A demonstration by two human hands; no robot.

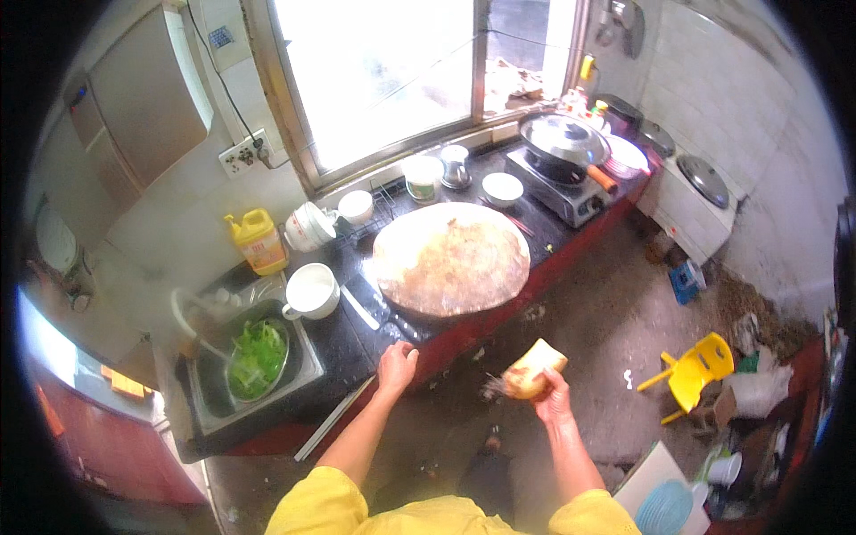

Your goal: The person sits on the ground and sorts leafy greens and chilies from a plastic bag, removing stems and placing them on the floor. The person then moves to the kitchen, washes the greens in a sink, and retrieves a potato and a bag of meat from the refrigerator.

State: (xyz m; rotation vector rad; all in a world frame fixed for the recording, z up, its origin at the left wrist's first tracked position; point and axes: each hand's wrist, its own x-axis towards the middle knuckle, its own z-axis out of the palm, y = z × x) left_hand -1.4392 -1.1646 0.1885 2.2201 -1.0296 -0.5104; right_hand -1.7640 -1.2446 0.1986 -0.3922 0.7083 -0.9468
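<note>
My right hand [555,399] grips a thick, pale yellow vegetable piece [535,369] above the floor. Its left end is brown with stringy roots. At the counter's front edge, my left hand [397,368] has its fingers curled under; whether they hold anything is hidden. Just beyond it lies a cleaver [364,301], its dark handle pointing towards that hand with a small gap between. A big round wooden chopping block [455,261] stands on the dark counter, right of the cleaver.
Left, the sink [307,361] holds a basin of leafy greens [257,361]. A white mug [313,291] and yellow jug [259,242] stand behind. A lidded wok [565,140] sits on a stove [562,194] at right. A yellow chair [699,371] is on the floor.
</note>
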